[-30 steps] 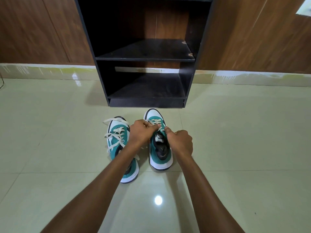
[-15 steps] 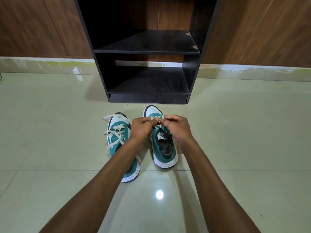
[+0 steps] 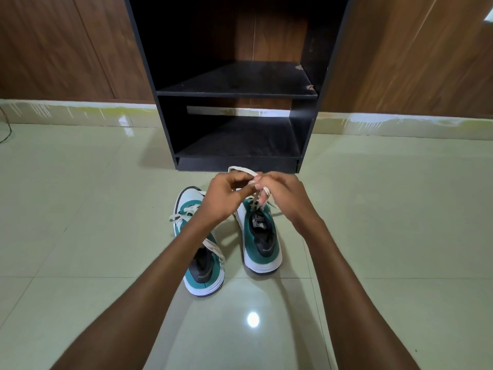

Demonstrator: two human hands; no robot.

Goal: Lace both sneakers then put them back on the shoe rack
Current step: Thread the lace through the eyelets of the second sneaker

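Two green-and-white sneakers stand side by side on the tiled floor, toes toward the rack. Above the toe of the right sneaker [image 3: 262,241], my left hand [image 3: 222,197] and my right hand [image 3: 282,194] both pinch its cream lace [image 3: 241,170], which loops up between them. The left sneaker [image 3: 202,265] lies partly under my left forearm, its lace loose over the tongue. The black shoe rack [image 3: 237,94] stands just beyond, both shelves bare.
Glossy pale floor tiles [image 3: 93,209] spread to both sides. A brown wood-panel wall [image 3: 66,49] with a pale skirting runs behind the rack. A thin dark cable [image 3: 5,129] lies at the far left edge.
Both hands have risen from the right sneaker's tongue, pulling the lace up into a loop above the toe. The view has tilted up slightly.
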